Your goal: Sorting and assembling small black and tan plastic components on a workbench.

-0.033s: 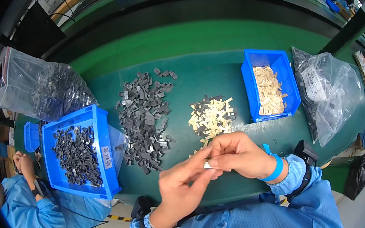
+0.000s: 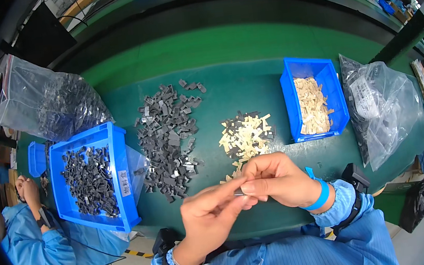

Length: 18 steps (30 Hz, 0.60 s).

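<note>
In front of my body both hands meet over the green table (image 2: 264, 221). Between their fingertips sits a small thin piece (image 2: 239, 193), grey along its visible edge and mostly covered by fingers. My left hand (image 2: 211, 212) is closed on it from the left. From the right, my right hand (image 2: 275, 182), with a blue wrist strap (image 2: 322, 196), pinches it between thumb and fingers. Just beyond the hands lies a pile of small cream and black pieces (image 2: 248, 134). Left of that spreads a larger heap of black plastic clips (image 2: 168, 137).
At left, a blue bin (image 2: 128, 189) holds black clips, with a clear bag (image 2: 56, 100) behind it. A blue bin (image 2: 342, 102) with cream pieces stands right, beside another clear bag (image 2: 384, 107). A co-worker's hand (image 2: 29, 191) shows far left.
The piece in my fingers has turned: its white face showed earlier, and now a thin grey edge shows. My left hand has shifted slightly left.
</note>
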Each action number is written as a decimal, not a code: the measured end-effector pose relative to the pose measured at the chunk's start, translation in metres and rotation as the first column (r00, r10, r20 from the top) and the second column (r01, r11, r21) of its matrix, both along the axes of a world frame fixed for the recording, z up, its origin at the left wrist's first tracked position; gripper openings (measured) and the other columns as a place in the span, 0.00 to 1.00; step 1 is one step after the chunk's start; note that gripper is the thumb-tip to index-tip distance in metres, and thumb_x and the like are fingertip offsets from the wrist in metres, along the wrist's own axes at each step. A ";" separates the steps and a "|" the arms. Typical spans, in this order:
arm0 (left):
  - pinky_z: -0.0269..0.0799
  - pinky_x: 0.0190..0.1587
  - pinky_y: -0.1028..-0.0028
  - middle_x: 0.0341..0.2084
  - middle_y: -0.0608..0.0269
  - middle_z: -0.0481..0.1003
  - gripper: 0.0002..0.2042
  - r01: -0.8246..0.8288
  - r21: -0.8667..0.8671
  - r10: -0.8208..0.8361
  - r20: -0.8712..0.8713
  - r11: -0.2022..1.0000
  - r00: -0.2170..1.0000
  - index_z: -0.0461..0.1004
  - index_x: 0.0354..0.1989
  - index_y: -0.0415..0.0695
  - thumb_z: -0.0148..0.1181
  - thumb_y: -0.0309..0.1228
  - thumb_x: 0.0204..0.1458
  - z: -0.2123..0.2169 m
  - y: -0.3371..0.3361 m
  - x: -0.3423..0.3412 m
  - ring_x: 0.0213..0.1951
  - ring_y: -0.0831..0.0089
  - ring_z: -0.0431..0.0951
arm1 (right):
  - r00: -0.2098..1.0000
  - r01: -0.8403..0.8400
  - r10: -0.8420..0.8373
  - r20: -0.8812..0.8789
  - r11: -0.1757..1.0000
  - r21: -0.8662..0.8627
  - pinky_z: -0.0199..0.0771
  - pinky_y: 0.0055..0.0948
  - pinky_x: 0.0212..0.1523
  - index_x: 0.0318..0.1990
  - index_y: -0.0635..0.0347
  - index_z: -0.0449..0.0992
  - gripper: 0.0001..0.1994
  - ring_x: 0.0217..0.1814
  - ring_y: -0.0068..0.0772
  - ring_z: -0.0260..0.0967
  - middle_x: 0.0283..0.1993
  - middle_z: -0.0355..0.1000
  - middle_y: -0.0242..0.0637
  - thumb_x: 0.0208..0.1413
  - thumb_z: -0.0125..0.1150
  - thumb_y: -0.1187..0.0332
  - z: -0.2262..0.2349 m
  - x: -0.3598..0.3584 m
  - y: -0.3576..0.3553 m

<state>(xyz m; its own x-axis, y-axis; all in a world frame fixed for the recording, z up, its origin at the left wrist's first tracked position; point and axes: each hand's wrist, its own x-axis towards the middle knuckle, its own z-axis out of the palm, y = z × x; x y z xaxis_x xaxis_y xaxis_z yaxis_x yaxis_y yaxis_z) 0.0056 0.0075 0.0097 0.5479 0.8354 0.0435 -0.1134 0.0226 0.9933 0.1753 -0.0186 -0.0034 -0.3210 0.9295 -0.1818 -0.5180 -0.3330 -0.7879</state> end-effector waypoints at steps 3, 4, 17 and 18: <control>0.77 0.34 0.74 0.32 0.50 0.76 0.12 0.053 -0.330 0.026 0.229 0.942 0.973 0.72 0.43 0.35 0.54 0.16 0.48 -0.002 0.002 -0.003 0.31 0.67 0.78 | 0.997 0.033 -0.033 -0.075 0.999 0.002 0.63 0.14 0.25 0.30 0.64 0.70 0.05 0.25 0.17 0.65 0.26 0.70 0.33 0.53 0.55 0.72 0.003 -0.003 0.000; 0.77 0.34 0.74 0.32 0.49 0.76 0.11 0.088 -0.439 0.059 0.310 0.894 0.949 0.72 0.43 0.36 0.53 0.19 0.50 -0.004 0.001 -0.004 0.32 0.66 0.78 | 0.995 0.066 -0.065 -0.077 0.998 0.015 0.63 0.14 0.25 0.31 0.64 0.70 0.05 0.25 0.17 0.66 0.26 0.70 0.33 0.54 0.55 0.72 0.002 -0.005 -0.001; 0.77 0.31 0.72 0.28 0.47 0.75 0.10 0.404 -0.732 0.094 0.534 0.549 0.840 0.71 0.42 0.32 0.52 0.22 0.52 0.001 -0.008 -0.019 0.27 0.65 0.78 | 0.650 -0.101 -0.665 0.366 0.402 0.910 0.65 0.29 0.22 0.24 0.64 0.70 0.10 0.21 0.34 0.64 0.22 0.66 0.35 0.37 0.69 0.73 0.005 -0.003 0.004; 0.77 0.31 0.72 0.28 0.47 0.75 0.10 0.403 -0.733 0.098 0.535 0.549 0.839 0.71 0.42 0.32 0.52 0.22 0.52 0.007 -0.009 -0.022 0.27 0.65 0.78 | 0.666 -0.085 -0.635 0.391 0.456 0.886 0.65 0.29 0.22 0.24 0.64 0.71 0.10 0.21 0.34 0.64 0.22 0.66 0.36 0.37 0.69 0.73 0.008 -0.001 0.004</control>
<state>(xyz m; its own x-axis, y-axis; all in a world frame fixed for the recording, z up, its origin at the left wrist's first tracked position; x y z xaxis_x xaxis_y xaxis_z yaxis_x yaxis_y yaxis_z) -0.0169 -0.0017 0.0164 0.7804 0.5484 -0.3005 -0.4493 0.8260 0.3405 0.1740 -0.0148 0.0044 -0.1585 0.7408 0.6528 0.2672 0.6687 -0.6939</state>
